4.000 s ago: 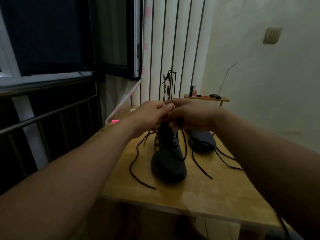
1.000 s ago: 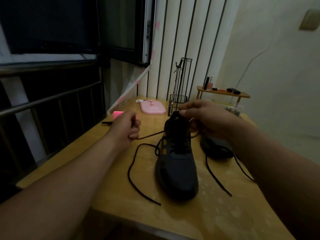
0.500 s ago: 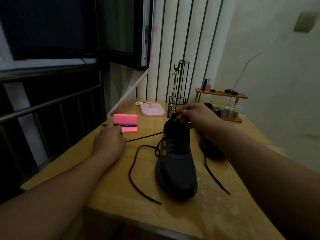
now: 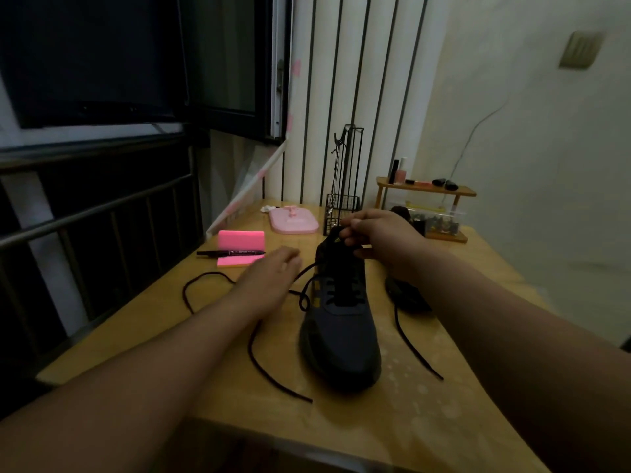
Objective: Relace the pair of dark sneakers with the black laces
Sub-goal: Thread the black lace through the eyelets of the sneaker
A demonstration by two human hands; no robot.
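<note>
Risk: right hand (image 4: pixel 379 240) only pinches sneaker (image 4: pixel 341 322) by its tongue; left hand (image 4: pixel 269 274), spread flat, could snag loose lace (image 4: pixel 251 349) and unthread it.

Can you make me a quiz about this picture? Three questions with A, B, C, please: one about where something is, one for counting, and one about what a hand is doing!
1. Where does the black marker lie?
A) on the pink note block
B) on the floor
C) in a cup

2. How many sneakers stand on the table?
A) one
B) two
C) four

3. What is the right hand doing?
A) lying flat on the table
B) pinching the top of the near sneaker
C) holding the marker

Answers:
1 A: the marker lies across the pink block.
2 B: there is the near sneaker, plus a far sneaker half hidden behind the right arm.
3 B: its fingers curl on the sneaker's top edge.
</note>
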